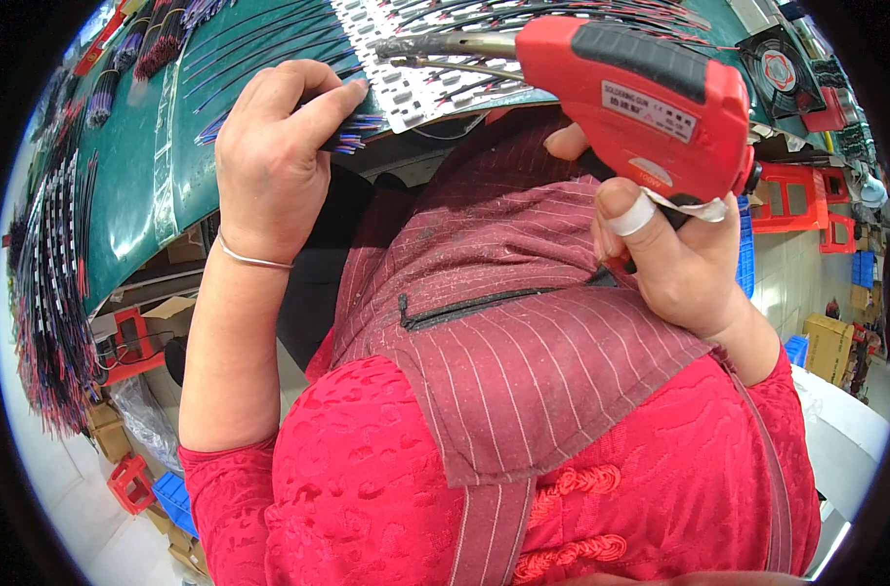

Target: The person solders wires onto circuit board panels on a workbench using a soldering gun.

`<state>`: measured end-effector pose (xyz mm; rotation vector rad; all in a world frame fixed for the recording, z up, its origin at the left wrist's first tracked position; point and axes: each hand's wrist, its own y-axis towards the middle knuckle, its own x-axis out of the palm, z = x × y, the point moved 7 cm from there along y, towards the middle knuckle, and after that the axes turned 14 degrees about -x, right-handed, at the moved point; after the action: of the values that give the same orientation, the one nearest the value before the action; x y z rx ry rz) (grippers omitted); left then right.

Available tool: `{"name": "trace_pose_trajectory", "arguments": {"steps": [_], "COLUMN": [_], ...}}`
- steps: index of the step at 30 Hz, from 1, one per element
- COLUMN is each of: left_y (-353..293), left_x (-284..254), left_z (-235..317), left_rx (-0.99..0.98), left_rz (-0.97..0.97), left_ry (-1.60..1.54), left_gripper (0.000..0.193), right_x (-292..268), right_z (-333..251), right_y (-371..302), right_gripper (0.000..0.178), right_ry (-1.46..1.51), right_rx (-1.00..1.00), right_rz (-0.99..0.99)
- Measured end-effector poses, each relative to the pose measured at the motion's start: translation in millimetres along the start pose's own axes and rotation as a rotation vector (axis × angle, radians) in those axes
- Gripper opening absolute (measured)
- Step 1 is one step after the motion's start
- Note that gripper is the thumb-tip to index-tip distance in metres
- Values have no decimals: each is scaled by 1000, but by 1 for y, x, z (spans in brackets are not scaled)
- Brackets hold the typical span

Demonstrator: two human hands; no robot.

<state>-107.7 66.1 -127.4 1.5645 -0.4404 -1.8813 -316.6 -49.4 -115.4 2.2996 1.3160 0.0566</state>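
Note:
My right hand (684, 259) is wrapped round the handle of a red soldering gun (640, 107) with a black top grip. One finger bears a white wrap. The gun's metal tip points left, over a white panel of small circuit boards (401, 109) at the table's near edge. My left hand (274, 156) is closed on a bundle of thin wires (350, 135), dark with blue and red ends. Its thumb and forefinger pinch close to the panel's left edge; whether a single wire sits between them is too small to tell. Other wires fan out from both sides of the panel.
A green mat (123, 230) covers the table. Finished-looking wired strips (49, 283) hang over its left edge, with wire bundles (162, 39) farther back. A black fan (779, 73) stands at the far right. Red stools (791, 198) and cartons (827, 347) are on the floor.

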Motion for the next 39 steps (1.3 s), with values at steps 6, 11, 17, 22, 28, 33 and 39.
{"name": "trace_pose_trajectory", "arguments": {"steps": [6, 11, 17, 22, 28, 33, 39], "left_y": [-1, -11, -14, -14, -16, -16, -15], "left_x": [-7, -16, -11, -9, -6, -8, -7], "left_z": [6, 6, 9, 6, 7, 8, 11], "left_rx": [52, 5, -79, -69, 9, 7, -20], "left_rz": [29, 108, 52, 19, 68, 29, 41], "left_ry": [30, -107, 43, 11, -43, -38, -3], "left_gripper": [41, 51, 59, 63, 59, 51, 48], "right_x": [-2, -4, -9, -9, -8, -7, -6], "right_z": [3, 8, 10, 4, 0, -5, -4], "right_y": [-1, -3, -6, -8, -14, -14, -11], "right_gripper": [32, 27, 28, 33, 29, 21, 20], "right_ry": [31, 138, 181, 90, 51, 90, -29], "right_rx": [31, 73, 121, 99, 110, 127, -66], "right_rz": [-11, 77, 135, 53, 16, 67, -19]}}
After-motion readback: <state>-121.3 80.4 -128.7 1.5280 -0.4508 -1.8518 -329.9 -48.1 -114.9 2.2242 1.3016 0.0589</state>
